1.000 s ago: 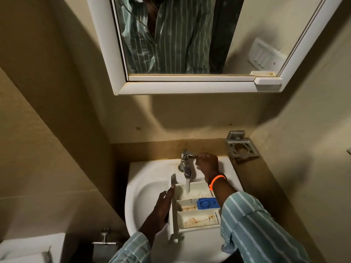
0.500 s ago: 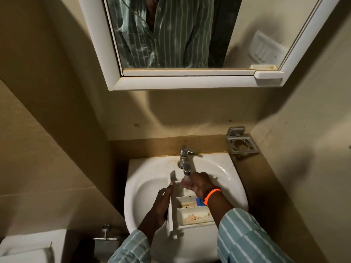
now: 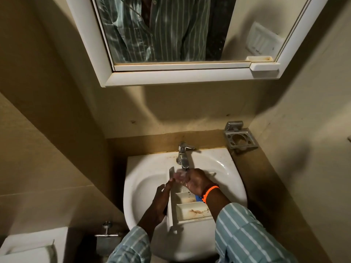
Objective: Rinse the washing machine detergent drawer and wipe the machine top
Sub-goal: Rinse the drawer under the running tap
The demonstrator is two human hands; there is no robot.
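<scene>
Both hands work on the detergent drawer [image 3: 191, 210] in the white sink [image 3: 144, 179].
Left hand [image 3: 161, 200] is pressed flat along the drawer's left wall, fingers together, steadying it. Farther back, right hand [image 3: 197, 182] with orange wristband [image 3: 209, 192] reaches palm down into the rear compartment, fingers loosely curled in the water under the tap [image 3: 183, 156].

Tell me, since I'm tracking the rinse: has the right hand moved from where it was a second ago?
Yes. The right hand left the tap handle and came down toward the person, under the spout, over the drawer.
</scene>
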